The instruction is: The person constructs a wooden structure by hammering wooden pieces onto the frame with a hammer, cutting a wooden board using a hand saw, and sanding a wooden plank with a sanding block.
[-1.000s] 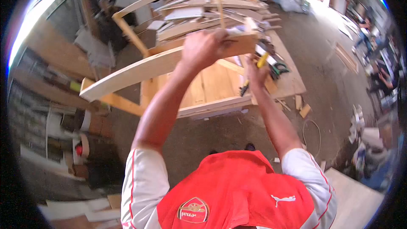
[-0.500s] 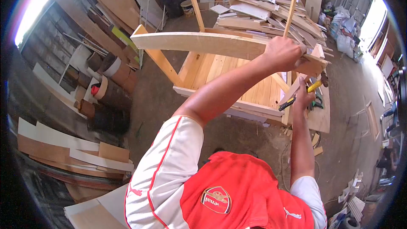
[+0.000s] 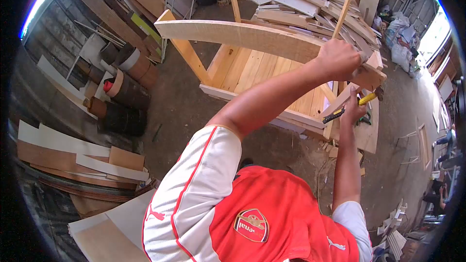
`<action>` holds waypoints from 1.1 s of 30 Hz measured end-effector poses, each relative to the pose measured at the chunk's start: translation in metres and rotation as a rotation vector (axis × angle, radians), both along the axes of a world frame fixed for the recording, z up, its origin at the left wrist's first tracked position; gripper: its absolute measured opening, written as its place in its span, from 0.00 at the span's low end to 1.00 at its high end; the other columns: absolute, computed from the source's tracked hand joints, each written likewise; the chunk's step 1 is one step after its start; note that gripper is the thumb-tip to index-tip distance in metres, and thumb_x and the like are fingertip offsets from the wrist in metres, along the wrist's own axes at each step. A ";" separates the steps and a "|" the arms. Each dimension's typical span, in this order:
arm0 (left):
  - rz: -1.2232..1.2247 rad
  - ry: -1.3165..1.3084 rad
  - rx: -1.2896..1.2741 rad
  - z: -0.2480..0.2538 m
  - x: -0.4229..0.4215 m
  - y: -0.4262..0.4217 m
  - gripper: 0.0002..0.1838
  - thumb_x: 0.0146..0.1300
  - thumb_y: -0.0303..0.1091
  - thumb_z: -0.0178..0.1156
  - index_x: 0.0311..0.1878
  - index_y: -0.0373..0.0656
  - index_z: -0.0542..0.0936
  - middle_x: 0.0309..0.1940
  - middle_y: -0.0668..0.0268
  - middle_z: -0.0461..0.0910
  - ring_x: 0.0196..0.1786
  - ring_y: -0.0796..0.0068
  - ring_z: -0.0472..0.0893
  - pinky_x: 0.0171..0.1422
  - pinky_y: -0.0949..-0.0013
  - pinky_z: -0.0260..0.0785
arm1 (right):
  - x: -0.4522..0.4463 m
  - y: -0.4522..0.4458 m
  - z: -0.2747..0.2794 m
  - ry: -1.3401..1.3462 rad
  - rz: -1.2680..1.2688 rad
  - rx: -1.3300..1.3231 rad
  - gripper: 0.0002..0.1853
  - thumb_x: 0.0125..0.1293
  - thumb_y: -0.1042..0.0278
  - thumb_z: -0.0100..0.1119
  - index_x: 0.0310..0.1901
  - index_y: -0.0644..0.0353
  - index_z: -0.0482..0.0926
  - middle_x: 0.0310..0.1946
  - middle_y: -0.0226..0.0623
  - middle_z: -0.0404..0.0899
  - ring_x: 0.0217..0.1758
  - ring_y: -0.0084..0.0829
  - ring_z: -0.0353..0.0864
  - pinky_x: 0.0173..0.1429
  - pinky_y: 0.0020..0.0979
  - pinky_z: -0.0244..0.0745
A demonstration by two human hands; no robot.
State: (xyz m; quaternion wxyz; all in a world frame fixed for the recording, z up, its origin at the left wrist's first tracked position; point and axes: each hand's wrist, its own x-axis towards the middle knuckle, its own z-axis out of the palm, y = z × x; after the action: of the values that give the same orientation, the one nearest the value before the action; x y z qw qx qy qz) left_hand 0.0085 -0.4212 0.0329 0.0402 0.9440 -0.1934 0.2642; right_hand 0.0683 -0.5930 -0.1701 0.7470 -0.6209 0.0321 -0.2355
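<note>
Curved board (image 3: pixel 242 34) shifting rightward in view; left hand (image 3: pixel 340 60) clamping near end, steadying it; right hand (image 3: pixel 355 110) closing around hammer (image 3: pixel 367 98).

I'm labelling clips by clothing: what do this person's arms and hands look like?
The left hand and right hand are ungloved, the forearms bare. The short left sleeve is white with red piping and a red leaping-cat logo; the right sleeve is white.
</note>
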 end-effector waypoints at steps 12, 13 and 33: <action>-0.072 -0.059 -0.113 -0.003 0.003 -0.003 0.11 0.54 0.43 0.66 0.38 0.51 0.83 0.29 0.60 0.85 0.35 0.56 0.87 0.37 0.53 0.78 | 0.019 -0.005 -0.019 0.193 -0.232 -0.167 0.19 0.57 0.60 0.78 0.45 0.62 0.83 0.36 0.34 0.83 0.33 0.24 0.80 0.37 0.30 0.77; -0.043 -0.026 -0.137 0.002 -0.002 -0.008 0.11 0.57 0.45 0.65 0.38 0.52 0.83 0.29 0.59 0.85 0.34 0.55 0.86 0.35 0.52 0.78 | 0.028 -0.010 -0.036 -0.017 -0.110 -0.033 0.19 0.57 0.60 0.79 0.44 0.61 0.84 0.36 0.33 0.83 0.33 0.22 0.78 0.36 0.27 0.74; 0.033 -0.046 -0.085 0.019 -0.013 -0.013 0.16 0.62 0.49 0.67 0.47 0.50 0.84 0.30 0.58 0.86 0.34 0.53 0.86 0.39 0.53 0.78 | -0.003 -0.007 -0.002 -0.115 -0.059 -0.111 0.21 0.56 0.59 0.77 0.45 0.65 0.86 0.21 0.28 0.76 0.23 0.21 0.71 0.30 0.31 0.68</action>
State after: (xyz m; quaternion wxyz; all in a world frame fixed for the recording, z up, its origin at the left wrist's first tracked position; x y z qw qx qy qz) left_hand -0.0042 -0.4342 0.0523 0.0715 0.9382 -0.1673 0.2943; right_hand 0.0658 -0.5999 -0.1723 0.7047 -0.6457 -0.0058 -0.2941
